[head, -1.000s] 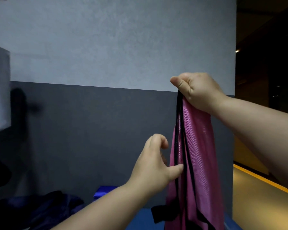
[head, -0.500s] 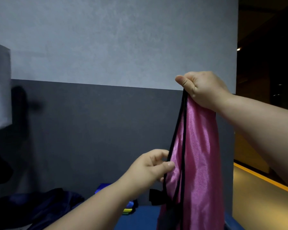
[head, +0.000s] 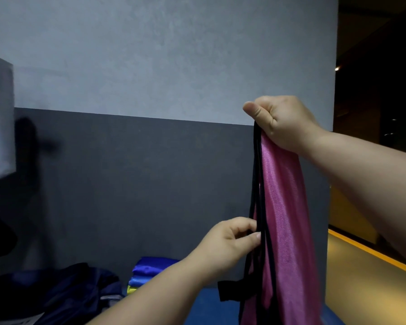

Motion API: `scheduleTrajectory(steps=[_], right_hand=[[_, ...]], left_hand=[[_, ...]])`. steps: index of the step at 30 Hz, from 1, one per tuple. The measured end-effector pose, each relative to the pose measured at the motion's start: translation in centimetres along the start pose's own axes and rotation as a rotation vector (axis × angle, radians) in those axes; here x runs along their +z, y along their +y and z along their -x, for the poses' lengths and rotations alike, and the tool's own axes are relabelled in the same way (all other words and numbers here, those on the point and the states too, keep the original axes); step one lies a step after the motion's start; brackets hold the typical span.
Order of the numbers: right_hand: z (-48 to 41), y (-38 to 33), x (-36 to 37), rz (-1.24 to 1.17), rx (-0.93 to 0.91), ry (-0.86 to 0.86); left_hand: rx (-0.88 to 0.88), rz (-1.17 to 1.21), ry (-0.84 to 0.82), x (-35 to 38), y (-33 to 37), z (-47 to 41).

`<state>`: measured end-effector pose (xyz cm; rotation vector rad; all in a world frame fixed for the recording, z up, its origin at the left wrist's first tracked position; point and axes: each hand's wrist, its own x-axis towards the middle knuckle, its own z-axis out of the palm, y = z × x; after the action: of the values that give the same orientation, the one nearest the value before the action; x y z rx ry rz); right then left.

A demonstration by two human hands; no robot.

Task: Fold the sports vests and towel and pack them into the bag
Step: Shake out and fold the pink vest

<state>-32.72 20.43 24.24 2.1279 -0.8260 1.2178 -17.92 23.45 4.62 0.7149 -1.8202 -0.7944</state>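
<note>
1. Head view: the right hand [head: 284, 123], at right of centre, is fisted round the top of a pink vest [head: 284, 212] that hangs down the right side of the frame.
2. The left hand [head: 230, 242], lower centre, pinches the vest's black edging [head: 256, 184] between thumb and fingers.
3. Folded blue vests [head: 148, 270] are stacked at the lower centre, beside a dark bag [head: 63, 292] at lower left.

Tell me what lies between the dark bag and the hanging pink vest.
In the head view, a pile of folded blue and yellow cloth sits between the dark bag and the pink vest; the left forearm crosses in front.
</note>
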Motion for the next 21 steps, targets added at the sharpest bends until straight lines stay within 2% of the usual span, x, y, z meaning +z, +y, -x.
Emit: scheduleTrajectory(steps=[5,9,12,21], right_hand=[[0.0,1.2,-0.4,0.068,0.011,0.002],[0.1,2.2,-1.0,0.098,0.03,0.023],[0.0,2.8,-1.2,0.102,0.033,0.025],[-0.1,2.8,-0.9,0.097,0.031,0.018]], left_hand=[[0.018,-0.149,0.14,-0.5,-0.6,0.3],[-0.027,-0.261,0.185,-1.8,-0.9,0.8],[-0.068,-0.285,0.163,-2.8,-0.9,1.2],[-0.053,-0.599,0.063,-4.5,-2.0,1.3]])
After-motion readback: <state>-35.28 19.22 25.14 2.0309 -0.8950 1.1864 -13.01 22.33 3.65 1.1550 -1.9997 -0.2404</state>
